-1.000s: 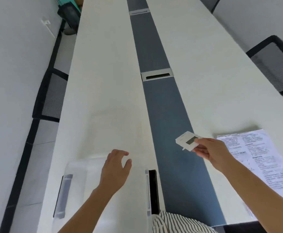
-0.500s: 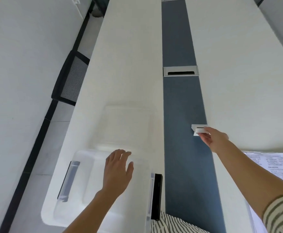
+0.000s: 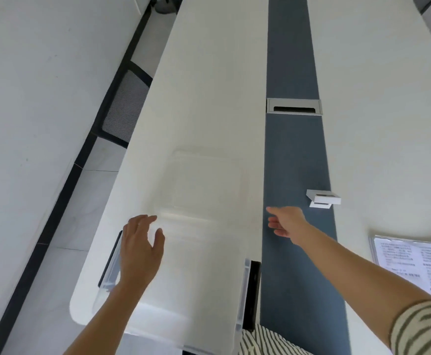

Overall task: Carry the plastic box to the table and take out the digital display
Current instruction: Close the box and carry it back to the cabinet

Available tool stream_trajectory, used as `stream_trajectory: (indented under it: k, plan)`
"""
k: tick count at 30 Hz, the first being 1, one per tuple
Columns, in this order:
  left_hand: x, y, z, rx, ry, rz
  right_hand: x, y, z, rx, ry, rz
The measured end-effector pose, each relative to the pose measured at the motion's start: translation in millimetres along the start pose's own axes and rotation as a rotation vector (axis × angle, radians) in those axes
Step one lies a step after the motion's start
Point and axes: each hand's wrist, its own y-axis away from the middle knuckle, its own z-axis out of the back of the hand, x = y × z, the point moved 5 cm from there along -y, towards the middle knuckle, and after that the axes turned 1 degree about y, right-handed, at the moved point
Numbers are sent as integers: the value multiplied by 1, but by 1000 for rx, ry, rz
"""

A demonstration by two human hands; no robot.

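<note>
The clear plastic box (image 3: 196, 278) with black side latches stands on the near end of the long white table (image 3: 209, 98). Its clear lid (image 3: 206, 180) lies flat just beyond it. The small white digital display (image 3: 323, 198) stands by itself on the blue-grey centre strip, at the edge of the right table half. My left hand (image 3: 139, 248) hovers open over the box's left rim. My right hand (image 3: 286, 222) is open and empty over the strip, down-left of the display and apart from it.
A grey cable-port cover (image 3: 294, 106) sits in the centre strip (image 3: 291, 155) farther away. Printed sheets (image 3: 414, 262) lie at the right edge. A black mesh chair (image 3: 124, 106) stands by the table's left side, with pale floor beyond it.
My right hand set the display down on the strip's edge, let go and drew back toward the box. My left hand shifted to the box's left side. The view swung left.
</note>
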Motion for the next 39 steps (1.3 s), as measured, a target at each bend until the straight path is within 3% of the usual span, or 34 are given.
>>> stream_trajectory:
  k: [3, 6, 9, 12, 17, 20, 24, 29, 31, 35, 39]
  plan:
    - [46, 0, 15, -4, -106, 181, 22, -5, -42, -19, 202, 101]
    - [92, 7, 21, 83, -139, 363, 32, -8, -68, -95, 586, 173]
    - [108, 21, 13, 197, -69, 377, 36, -11, -69, -208, 852, 208]
    - [114, 25, 10, 205, 1, 403, 41, -15, -72, -266, 901, 192]
    - [115, 22, 14, 214, 75, 430, 49, -11, -58, -345, 610, 185]
    - [114, 22, 17, 225, 117, 437, 55, 4, -60, -273, 296, 86]
    - [114, 21, 19, 253, 191, 477, 67, 38, -57, -244, 64, 30]
    - [118, 18, 19, 330, 468, 523, 44, 114, -57, -187, 4, 151]
    - [122, 14, 27, 290, 557, 514, 19, 140, -58, -144, -24, 173]
    - [124, -4, 56, 173, 666, 421, -35, 182, -65, -121, -34, 199]
    - [116, -5, 63, 287, 640, 295, -86, 200, -72, -181, -29, 219]
